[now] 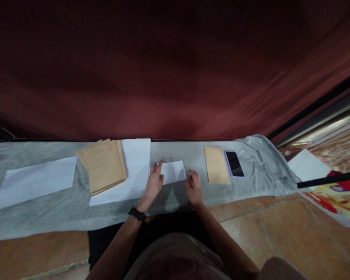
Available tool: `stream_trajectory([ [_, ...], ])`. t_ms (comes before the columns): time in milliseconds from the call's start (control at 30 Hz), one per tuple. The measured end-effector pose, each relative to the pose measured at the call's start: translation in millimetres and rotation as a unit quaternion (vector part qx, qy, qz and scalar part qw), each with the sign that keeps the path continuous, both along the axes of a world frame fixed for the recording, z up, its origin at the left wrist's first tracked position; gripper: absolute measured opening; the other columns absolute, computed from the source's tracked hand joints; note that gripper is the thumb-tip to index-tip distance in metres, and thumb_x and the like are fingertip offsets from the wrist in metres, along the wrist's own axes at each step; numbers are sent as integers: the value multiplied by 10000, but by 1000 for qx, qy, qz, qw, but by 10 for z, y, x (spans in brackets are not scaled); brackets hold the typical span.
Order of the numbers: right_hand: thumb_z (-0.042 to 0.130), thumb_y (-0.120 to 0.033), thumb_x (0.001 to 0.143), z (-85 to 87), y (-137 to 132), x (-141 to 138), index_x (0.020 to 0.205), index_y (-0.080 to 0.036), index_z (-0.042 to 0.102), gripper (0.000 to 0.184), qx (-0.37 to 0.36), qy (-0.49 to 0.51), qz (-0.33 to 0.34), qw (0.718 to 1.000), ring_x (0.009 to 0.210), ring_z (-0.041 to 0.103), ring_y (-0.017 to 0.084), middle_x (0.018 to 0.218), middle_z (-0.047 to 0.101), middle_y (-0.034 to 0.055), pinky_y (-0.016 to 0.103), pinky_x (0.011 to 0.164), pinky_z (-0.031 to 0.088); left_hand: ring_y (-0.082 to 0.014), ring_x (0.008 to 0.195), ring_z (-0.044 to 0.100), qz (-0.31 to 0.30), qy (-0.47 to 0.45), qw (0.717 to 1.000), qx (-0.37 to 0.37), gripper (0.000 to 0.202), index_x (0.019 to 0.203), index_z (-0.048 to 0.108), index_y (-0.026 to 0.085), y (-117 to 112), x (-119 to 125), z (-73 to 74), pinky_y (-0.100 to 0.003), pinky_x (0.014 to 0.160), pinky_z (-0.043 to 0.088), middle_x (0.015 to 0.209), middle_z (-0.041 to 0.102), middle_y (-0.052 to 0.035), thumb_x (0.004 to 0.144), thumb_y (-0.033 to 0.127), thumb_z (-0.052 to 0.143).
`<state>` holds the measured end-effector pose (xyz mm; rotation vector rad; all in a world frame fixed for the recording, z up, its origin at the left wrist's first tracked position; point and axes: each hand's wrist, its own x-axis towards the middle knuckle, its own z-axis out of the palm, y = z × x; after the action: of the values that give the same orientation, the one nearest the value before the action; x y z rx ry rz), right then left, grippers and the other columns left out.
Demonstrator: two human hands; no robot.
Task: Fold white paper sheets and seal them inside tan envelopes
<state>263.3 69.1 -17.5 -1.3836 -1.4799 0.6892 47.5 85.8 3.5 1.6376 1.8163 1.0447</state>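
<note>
A small folded white paper (173,171) lies on a grey cloth (61,210) spread on the floor. My left hand (153,183) rests flat on the paper's left edge, fingers stretched out. My right hand (195,188) touches the paper's lower right corner, fingers curled and pinched at the edge. A black watch sits on my left wrist. Left of my hands lies a stack of brown envelopes (102,165) on a large white sheet (135,171). To the right lies a single brown envelope (216,169).
A phone (234,163) lies beside the single envelope. A long white sheet (32,182) lies at the far left of the cloth. A dark red curtain (163,77) hangs behind. At the right are a black bar (329,179) and colourful printed paper (338,198) on the tiled floor.
</note>
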Motion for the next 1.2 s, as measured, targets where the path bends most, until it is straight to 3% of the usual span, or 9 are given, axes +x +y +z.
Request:
stream_trajectory([
  [133,398,-264,1038,14,-58,-34,1418,-163,594,440,72,-213,103,969,1396,517,247,1486,581,149,464,1169,424,-288,1377,548,-16,105,994,5,688,1521,470,201,1,36,18,-437,1143,489,1545,481,-139,853,36,482],
  [233,389,-290,1065,35,-98,-116,1522,-158,497,488,78,-337,133,929,1465,453,258,1580,495,121,478,1234,329,-345,1509,371,10,203,979,31,607,1533,445,151,-116,185,46,-530,1208,389,1661,315,-181,932,68,428],
  [333,356,-277,1074,46,-118,-157,1565,-146,432,514,70,-403,132,903,1496,411,245,1617,439,105,460,1264,259,-339,1573,226,-60,271,960,47,542,1541,435,137,-259,367,15,-569,1260,272,1691,271,-173,1002,139,381],
  [433,325,-211,1055,53,-119,-149,1583,-126,393,539,65,-433,144,888,1513,382,232,1625,425,101,444,1270,230,-281,1577,232,-131,301,944,28,544,1574,384,136,-359,489,-53,-521,1275,265,1676,323,-147,1050,276,358],
  [733,345,-266,1061,55,-146,-143,1608,-94,326,574,91,-456,138,874,1510,375,280,1631,404,148,477,1246,243,-264,1582,212,-145,356,923,23,691,1610,292,84,-494,362,-35,-463,1298,204,1678,302,-154,1050,476,392],
  [933,343,-308,1078,66,-142,-149,1601,-82,339,570,88,-460,145,872,1516,362,291,1626,403,176,497,1236,258,-279,1575,236,-138,360,922,19,725,1617,284,107,-599,272,-31,-464,1291,219,1676,303,-170,1027,490,462],
  [1200,353,-289,1077,141,-177,-149,1544,-141,457,501,84,-452,183,869,1542,314,287,1632,397,176,558,1234,241,-272,1573,244,-187,356,915,21,622,1583,378,206,-671,170,26,-493,1287,207,1679,317,-131,1033,477,482],
])
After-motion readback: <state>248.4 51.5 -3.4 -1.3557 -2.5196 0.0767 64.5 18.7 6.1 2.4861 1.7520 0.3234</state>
